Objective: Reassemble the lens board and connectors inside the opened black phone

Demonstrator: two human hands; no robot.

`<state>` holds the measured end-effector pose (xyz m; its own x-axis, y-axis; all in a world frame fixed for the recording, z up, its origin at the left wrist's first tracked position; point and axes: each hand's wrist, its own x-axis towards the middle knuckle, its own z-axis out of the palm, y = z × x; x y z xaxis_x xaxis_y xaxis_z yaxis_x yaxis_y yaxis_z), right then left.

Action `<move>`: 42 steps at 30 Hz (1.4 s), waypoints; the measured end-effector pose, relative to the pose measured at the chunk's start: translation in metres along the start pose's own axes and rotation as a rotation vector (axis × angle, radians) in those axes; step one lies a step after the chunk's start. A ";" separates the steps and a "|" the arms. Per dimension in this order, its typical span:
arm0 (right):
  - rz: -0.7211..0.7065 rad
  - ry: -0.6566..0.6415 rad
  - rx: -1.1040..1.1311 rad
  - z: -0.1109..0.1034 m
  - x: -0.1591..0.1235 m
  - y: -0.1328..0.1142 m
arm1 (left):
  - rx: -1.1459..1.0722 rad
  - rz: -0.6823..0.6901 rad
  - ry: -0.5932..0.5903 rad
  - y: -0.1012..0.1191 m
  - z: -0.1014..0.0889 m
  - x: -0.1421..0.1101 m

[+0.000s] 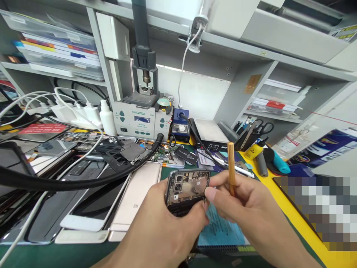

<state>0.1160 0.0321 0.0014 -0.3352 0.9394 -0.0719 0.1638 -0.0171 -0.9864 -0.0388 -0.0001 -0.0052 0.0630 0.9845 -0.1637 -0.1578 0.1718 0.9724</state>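
Note:
My left hand (167, 227) grips an opened phone (186, 186) from below, its back cover off and the camera module and circuit board facing me. My right hand (245, 208) is closed round a gold-coloured tool handle (231, 167) that stands upright between its fingers. The thumb and forefinger of that hand pinch at the phone's right edge. The tool's tip is hidden behind my fingers. Both hands hover above the green mat (83, 253), over a blue sheet (220, 227).
Several phones and screens (92, 201) lie stacked to the left under a thick black hose (83, 182). A rework station (142, 119) stands at the back. A tool cup with scissors (251, 134) and a teal-handled tool (279, 162) sit to the right, beside a yellow strip (279, 201).

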 end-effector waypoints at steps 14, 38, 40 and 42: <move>0.079 -0.070 0.181 -0.004 0.005 0.005 | 0.165 -0.025 0.049 0.005 0.001 -0.003; 0.096 -0.045 0.154 -0.001 0.005 0.009 | 0.102 -0.023 0.065 -0.001 -0.003 0.002; 0.100 -0.056 0.134 -0.004 0.005 0.009 | 0.094 -0.037 0.008 0.002 -0.007 0.002; 0.102 -0.050 0.144 -0.005 0.004 0.008 | 0.077 -0.021 -0.051 0.004 -0.011 0.002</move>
<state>0.1201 0.0373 -0.0060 -0.3697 0.9122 -0.1765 0.0662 -0.1636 -0.9843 -0.0501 0.0026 -0.0039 0.1164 0.9772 -0.1775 -0.0797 0.1873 0.9791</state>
